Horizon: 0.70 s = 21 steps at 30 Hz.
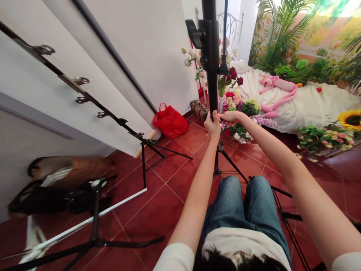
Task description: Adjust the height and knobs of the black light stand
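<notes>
Left hand [212,126] curls its fingers [210,117] around a black light-stand pole [211,75] as right hand [231,117] pinches it, above red floor tiles [191,137].

2 hands at 1 blk stand pole [210,64]: L hand [212,126], R hand [231,117]. 3 tripod bases: 1 under pole [225,162], 1 left [152,150], 1 near left [96,229]. 4 metal clips [80,80] on 1 left bar [76,84]. 1 red plastic bag [171,121], 1 blk bag [56,199] near left, 1 white rod [84,218] near left, 1 pink plush toy [278,92] far right, 1 sunflower [351,119] far right, approx 3 flower bunches [324,137].
</notes>
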Motion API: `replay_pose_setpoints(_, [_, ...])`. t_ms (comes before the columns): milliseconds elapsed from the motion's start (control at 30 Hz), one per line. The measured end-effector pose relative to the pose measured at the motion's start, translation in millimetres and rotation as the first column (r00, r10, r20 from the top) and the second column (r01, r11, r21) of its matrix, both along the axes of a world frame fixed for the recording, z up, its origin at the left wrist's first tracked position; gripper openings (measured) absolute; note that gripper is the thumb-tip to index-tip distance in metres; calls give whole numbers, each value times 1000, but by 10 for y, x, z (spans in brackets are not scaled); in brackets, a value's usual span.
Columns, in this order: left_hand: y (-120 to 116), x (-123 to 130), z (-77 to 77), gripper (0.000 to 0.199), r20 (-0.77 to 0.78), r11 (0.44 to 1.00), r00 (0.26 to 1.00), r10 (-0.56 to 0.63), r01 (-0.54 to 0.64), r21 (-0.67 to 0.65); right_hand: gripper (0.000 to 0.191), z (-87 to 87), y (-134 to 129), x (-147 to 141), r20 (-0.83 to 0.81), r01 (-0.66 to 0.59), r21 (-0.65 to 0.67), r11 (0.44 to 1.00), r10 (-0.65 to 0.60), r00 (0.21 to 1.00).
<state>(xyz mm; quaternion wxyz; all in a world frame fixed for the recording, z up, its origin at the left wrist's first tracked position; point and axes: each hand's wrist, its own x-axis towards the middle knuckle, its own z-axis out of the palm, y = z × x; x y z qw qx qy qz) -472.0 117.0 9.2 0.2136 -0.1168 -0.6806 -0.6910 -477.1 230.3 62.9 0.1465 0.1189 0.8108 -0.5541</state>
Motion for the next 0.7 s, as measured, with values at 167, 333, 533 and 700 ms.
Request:
replay_pose_setpoints(167, [-2, -1, 3, 66, -6, 1000, 1000, 11, -11, -14, 38, -253, -168, 366, -196, 86, -204, 975, -127, 972])
replay_pose_setpoints(333, [8, -18, -12, 65, -4, 1000, 1000, 15, -15, -20, 24, -446, -229, 476, -312, 47, -423, 905, -194, 930])
replay_pose_setpoints(533, [3, -4, 7, 63, 3, 1000, 1000, 15, -15, -22, 15, -322, -36, 552, -212, -45, -487, 872, -68, 975])
replay_pose_setpoints(700, [-11, 22, 27, 63, -9, 1000, 1000, 1, -1, -20, 24, -256, 101, 512, -200, -58, -504, 862, -51, 979])
